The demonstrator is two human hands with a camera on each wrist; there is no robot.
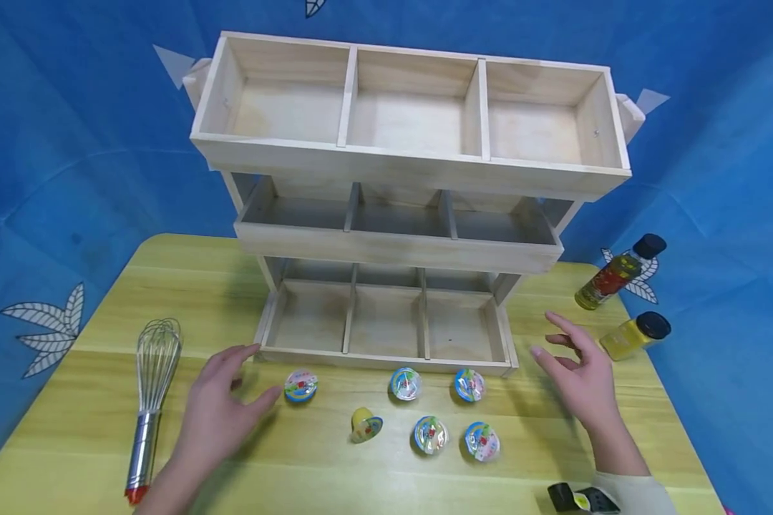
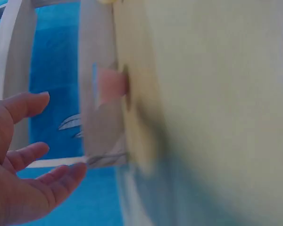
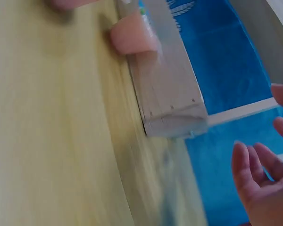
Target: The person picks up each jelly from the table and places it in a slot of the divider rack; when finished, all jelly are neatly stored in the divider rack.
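In the head view my left hand (image 1: 222, 408) hovers at the lower tier's left front corner, thumb pointing at a jelly cup (image 1: 300, 385) with a printed foil lid. It holds nothing; its fingers are spread and loosely bent. The left wrist view shows that pink jelly cup (image 2: 111, 84) beyond the fingers. On the other side, my right hand (image 1: 580, 372) is raised beside the rack's right front corner, fingers relaxed and apart, nothing in them. Two jelly cups (image 1: 405, 384) (image 1: 469, 385) stand before the rack, two more (image 1: 431, 435) (image 1: 482, 440) nearer me. A yellow jelly cup (image 1: 364, 425) lies tipped over.
A three-tier wooden rack (image 1: 386, 247) with divided compartments stands at the back of the table (image 1: 335, 479). A whisk (image 1: 151, 390) lies at the left. At the right stand a dark-capped bottle (image 1: 615, 277) and a yellow jar (image 1: 625, 340), close beyond my right hand.
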